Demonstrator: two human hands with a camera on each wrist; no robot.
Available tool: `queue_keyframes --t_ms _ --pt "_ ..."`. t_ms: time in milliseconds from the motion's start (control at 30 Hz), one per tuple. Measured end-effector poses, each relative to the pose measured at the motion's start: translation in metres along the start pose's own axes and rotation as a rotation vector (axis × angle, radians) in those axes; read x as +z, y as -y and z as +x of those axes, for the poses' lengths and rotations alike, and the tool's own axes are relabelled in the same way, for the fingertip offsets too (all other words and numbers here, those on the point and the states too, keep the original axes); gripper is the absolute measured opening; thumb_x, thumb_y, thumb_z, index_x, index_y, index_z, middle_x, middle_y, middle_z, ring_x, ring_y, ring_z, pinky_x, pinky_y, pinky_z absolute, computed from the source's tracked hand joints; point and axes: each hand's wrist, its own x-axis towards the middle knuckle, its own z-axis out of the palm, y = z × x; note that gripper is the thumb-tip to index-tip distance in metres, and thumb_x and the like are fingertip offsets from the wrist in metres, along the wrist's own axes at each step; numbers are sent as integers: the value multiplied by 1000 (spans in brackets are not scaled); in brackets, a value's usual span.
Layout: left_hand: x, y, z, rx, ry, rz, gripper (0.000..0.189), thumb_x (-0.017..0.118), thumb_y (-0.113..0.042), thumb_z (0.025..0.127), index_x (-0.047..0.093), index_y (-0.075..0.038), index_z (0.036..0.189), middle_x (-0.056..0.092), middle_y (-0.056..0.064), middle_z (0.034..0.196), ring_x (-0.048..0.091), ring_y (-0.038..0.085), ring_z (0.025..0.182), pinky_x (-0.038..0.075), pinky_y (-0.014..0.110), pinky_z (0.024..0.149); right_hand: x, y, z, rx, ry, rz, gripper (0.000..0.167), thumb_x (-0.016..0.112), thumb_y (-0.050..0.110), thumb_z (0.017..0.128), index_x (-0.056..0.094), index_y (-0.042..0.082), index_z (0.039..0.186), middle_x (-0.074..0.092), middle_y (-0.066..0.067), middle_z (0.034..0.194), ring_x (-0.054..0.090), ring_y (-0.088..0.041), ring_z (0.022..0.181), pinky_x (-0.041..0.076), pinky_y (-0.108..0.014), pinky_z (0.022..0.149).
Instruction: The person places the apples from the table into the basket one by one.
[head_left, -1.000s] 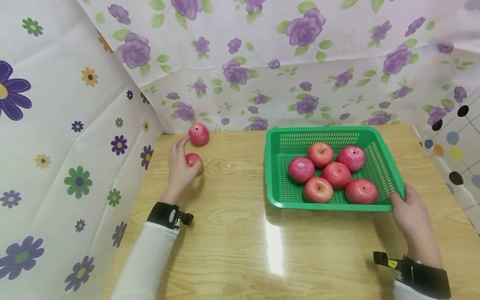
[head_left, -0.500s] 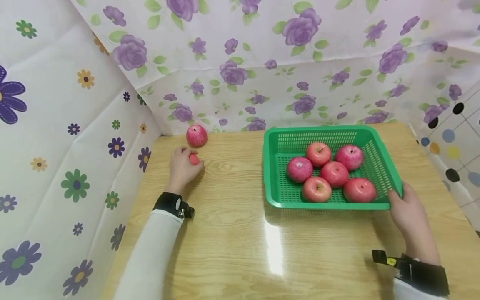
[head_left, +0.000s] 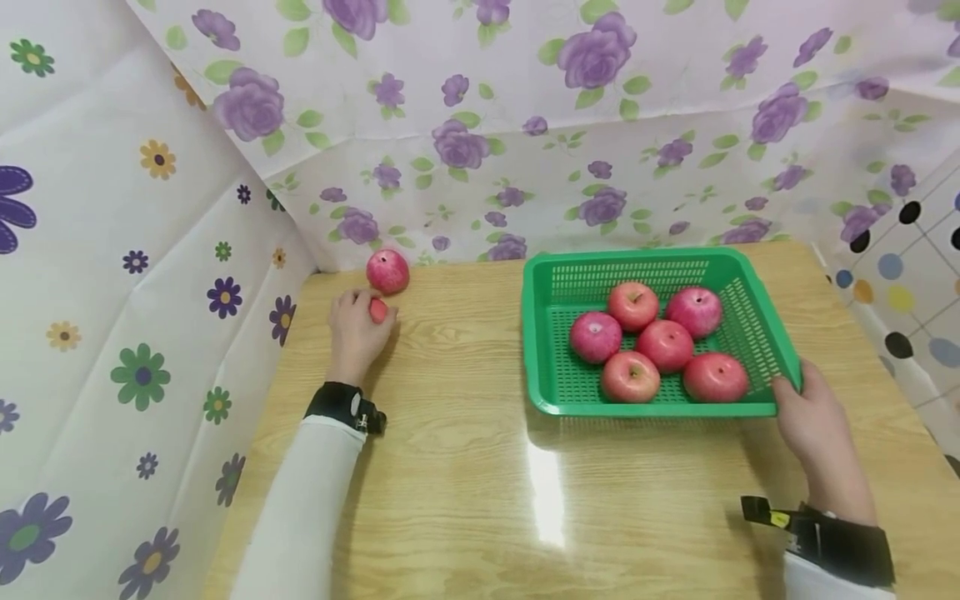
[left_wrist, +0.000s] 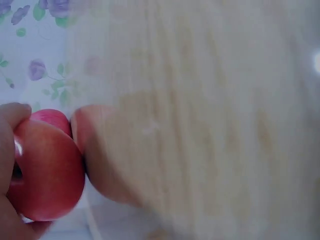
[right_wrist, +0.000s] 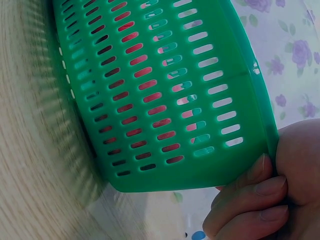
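Note:
My left hand (head_left: 352, 329) grips a red apple (left_wrist: 50, 172) at the table's far left, its fingers and thumb curled round the sides. Just behind it stands another pinkish-red apple (head_left: 387, 272), near the back edge. On the right, my right hand (head_left: 816, 425) holds the near right corner of a green plastic basket (head_left: 652, 410), thumb over the rim. In the right wrist view the curled fingers (right_wrist: 250, 210) press the slotted outer wall from below the rim. Several apples lie in the basket, among them a red apple (head_left: 665, 346) in the middle.
The wooden table (head_left: 450, 467) spans the space between the hands. A floral cloth (head_left: 465, 200) hangs along its back edge, and a flowered sheet (head_left: 187, 333) closes the left side. A dotted, tile-patterned surface (head_left: 900, 292) borders the right.
My left hand has closed round the nearer apple and covers more of it now. The right hand keeps its grip on the basket corner. The whole head view has shifted slightly.

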Motion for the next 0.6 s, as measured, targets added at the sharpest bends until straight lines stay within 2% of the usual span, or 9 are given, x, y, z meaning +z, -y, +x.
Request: queue_keyframes --t_ms 100,267,400,600 --pt "0 3 1 -13 54 14 47 73 -29 96 64 2 130 53 27 134 48 49 124 49 60 96 1 0 0 4 1 1 73 24 40 114 3 -3 169 22 -40 166 22 -65 149 25 -83 109" --pt "-2 11 2 -78 127 56 64 82 -26 85 56 -2 138 47 26 137 46 48 126 53 64 92 1 0 1 5 4 4 73 24 40 114 3 -2 169 20 -39 167 20 -64 150 24 -83 110" --pt "-2 14 1 -104 125 57 68 83 -22 83 53 -3 142 45 27 138 46 49 127 53 67 92 0 1 0 14 1 -6 73 25 41 114 3 0 170 21 -39 167 23 -64 149 26 -82 109" --pt "0 9 0 -87 103 59 65 80 -15 81 54 -3 139 45 26 136 44 48 128 52 66 92 1 3 -1 22 -2 -7 72 25 41 114 4 1 170 23 -39 166 26 -63 147 28 -82 107"
